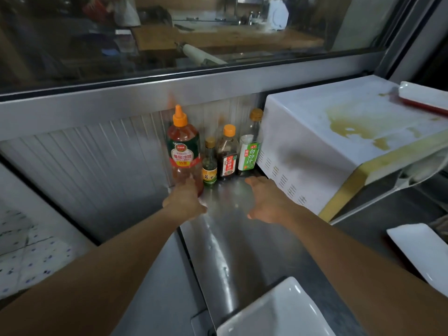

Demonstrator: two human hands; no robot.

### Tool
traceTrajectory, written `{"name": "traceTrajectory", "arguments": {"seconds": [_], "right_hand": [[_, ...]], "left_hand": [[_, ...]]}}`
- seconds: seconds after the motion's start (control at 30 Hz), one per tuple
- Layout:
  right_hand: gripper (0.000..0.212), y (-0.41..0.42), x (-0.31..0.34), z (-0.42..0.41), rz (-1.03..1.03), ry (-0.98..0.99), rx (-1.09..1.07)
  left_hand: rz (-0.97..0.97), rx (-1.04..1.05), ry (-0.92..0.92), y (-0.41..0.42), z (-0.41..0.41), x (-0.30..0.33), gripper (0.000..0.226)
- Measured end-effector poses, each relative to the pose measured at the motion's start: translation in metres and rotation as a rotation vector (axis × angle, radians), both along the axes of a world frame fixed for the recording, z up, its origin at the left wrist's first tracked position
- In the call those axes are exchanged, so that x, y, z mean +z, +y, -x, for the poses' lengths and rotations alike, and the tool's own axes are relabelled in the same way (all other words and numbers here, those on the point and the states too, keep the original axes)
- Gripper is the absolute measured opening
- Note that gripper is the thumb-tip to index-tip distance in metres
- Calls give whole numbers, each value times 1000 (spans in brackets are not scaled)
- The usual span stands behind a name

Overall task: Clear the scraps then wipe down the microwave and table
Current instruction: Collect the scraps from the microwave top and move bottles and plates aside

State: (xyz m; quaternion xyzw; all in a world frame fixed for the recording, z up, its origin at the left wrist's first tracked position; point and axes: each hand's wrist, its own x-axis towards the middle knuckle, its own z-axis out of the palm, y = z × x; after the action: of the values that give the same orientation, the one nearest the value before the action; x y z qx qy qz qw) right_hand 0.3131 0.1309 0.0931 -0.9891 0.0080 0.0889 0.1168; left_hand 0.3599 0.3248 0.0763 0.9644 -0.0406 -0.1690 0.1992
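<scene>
Two bare hands reach toward the far end of the stainless steel bench (225, 251), where the white box-shaped microwave (327, 141) stands at the right, its top smeared with yellow-brown stains and its vented side panel facing the hands. The left hand (185, 202) grips the base of a tall clear plastic sauce bottle with red contents and an orange nozzle cap (184, 151), fingers curled round its lower part. The right hand (268, 202) hovers flat and spread, fingers straight, holding nothing, just beside the microwave's vented side and above the bench. Three more bottles line the bench's back edge between the tall bottle and the microwave: a small glass bottle with a gold cap and yellow label (210, 163), a dark sauce bottle with an orange cap (228, 154), and a clear bottle with a green-and-white label (251, 144), which stands right against the microwave. A white rectangular tray with a red underside (424, 98) rests on the microwave's top right corner. A white square dish (276, 311) sits at the bench's near edge, and a white flat plate (421, 251) lies at the right.
</scene>
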Motion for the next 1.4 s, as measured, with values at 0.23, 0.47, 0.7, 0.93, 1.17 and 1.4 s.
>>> {"name": "traceTrajectory", "arguments": {"seconds": [0.23,0.47,0.7,0.93,1.17,1.4], "right_hand": [[85,-17,20,63,6,67,-79],[81,-40,40,127,32,43,-188],[87,-73,55,195,26,-15,-372],[83,-110,58,253,82,-54,-559],[87,-159,56,275,59,-71,-594],[88,-236,36,284,-3,-69,-489]], "left_hand": [[-212,-251,-51,-36,50,22,73],[-235,-491,-105,-74,87,43,80],[-84,-661,-75,-114,116,58,63],[-53,-821,-107,-165,158,63,65],[-93,-835,-118,-213,182,65,70],[-115,-695,-43,-271,202,53,78]]}}
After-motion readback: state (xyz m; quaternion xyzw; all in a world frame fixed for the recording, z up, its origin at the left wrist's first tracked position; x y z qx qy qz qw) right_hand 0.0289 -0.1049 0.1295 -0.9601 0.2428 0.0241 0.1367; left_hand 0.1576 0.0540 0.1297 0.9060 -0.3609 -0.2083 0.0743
